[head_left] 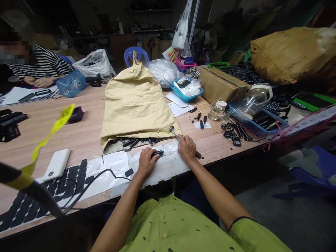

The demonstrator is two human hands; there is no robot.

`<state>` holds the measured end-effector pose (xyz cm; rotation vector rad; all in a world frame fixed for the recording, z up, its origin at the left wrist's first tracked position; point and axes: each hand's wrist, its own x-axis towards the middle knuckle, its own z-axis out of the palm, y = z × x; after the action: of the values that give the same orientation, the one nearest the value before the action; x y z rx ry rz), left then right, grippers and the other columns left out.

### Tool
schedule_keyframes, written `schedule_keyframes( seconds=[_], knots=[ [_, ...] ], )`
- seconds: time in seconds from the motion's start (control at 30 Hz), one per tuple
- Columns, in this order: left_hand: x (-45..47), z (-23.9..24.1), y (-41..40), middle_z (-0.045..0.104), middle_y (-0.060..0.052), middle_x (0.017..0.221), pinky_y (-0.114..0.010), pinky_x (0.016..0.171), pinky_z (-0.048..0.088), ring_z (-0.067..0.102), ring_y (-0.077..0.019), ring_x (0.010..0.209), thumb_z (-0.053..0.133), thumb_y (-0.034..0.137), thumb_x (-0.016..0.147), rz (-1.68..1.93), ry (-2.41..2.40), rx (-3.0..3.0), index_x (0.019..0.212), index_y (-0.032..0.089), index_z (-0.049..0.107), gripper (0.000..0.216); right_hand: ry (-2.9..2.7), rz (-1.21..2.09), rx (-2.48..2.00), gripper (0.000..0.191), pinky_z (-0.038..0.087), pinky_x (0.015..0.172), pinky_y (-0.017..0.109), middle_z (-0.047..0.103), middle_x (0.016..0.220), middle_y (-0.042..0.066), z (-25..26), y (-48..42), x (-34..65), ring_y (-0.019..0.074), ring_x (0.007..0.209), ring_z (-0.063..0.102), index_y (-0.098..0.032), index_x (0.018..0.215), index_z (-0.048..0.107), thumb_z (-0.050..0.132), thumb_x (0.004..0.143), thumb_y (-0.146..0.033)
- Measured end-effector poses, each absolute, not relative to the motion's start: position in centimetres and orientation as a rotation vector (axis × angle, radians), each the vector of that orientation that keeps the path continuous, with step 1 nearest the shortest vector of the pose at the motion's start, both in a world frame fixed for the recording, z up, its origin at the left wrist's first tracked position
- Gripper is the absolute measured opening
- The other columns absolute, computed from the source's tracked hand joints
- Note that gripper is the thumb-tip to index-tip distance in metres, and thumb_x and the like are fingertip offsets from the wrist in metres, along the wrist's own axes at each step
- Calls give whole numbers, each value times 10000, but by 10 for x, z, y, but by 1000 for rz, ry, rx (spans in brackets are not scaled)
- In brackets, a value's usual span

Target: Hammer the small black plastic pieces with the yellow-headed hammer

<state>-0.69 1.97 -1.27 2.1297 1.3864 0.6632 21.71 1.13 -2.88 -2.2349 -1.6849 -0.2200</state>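
My left hand (146,161) is closed around a small black oblong part (158,153), held low over a grey-white board (168,164) at the table's front edge. In my right hand (187,148) is a small hammer (175,132). Its metal head lies just above the front hem of a beige cloth sack (135,101), and its dark handle end sticks out below the hand. Several black pieces (135,142) show at the sack's open front, close beyond my left hand. What the black part in my fingers is, I cannot make out.
A white power bank (57,164) and black cable (91,182) lie left, near rows of black pieces (28,206). Rightward are a glass jar (217,110), blue basket (257,120) and cardboard box (222,84). A person in a striped sleeve (49,61) sits far left.
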Motion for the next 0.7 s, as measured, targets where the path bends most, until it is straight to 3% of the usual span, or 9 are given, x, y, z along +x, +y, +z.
schedule_keyframes(
  seconds=[0.13,0.3,0.43,0.57,0.7],
  knots=[
    [-17,7,-28,735,-66,1015,-350,850,522,658,-226,929,521,373,970,608,1117,2100,1099,238,707,263,-1691,-239,-2208,398,333,705,309,590,978,93,-30,11,218,232,905,490,-242,1303,660,464,964,-168],
    [-27,14,-97,779,-64,894,-289,731,519,725,-213,788,461,461,1009,197,899,2132,1125,256,721,351,-1693,-228,-2238,391,330,712,313,593,1000,100,-28,11,217,238,913,495,-236,1311,654,471,971,-180],
    [-20,1,-104,797,-107,944,-337,797,542,764,-288,917,455,418,1013,-165,1187,2114,1198,242,710,361,-1689,-214,-2262,396,334,718,313,595,1014,98,-25,11,215,240,925,506,-237,1328,644,486,970,-177],
    [-12,-11,-95,770,-147,1170,-398,912,547,714,-330,1151,510,342,986,-394,1380,2018,1357,253,643,404,-1689,-205,-2251,394,331,715,318,600,1017,101,-23,12,214,240,929,505,-237,1315,650,477,968,-168],
    [-13,-3,-96,789,-128,1117,-385,890,544,729,-320,1100,602,320,918,-364,1283,1974,1309,252,692,407,-1684,-210,-2236,384,324,710,320,605,1010,102,-24,12,213,239,930,504,-232,1301,660,480,967,-174]
  ],
)
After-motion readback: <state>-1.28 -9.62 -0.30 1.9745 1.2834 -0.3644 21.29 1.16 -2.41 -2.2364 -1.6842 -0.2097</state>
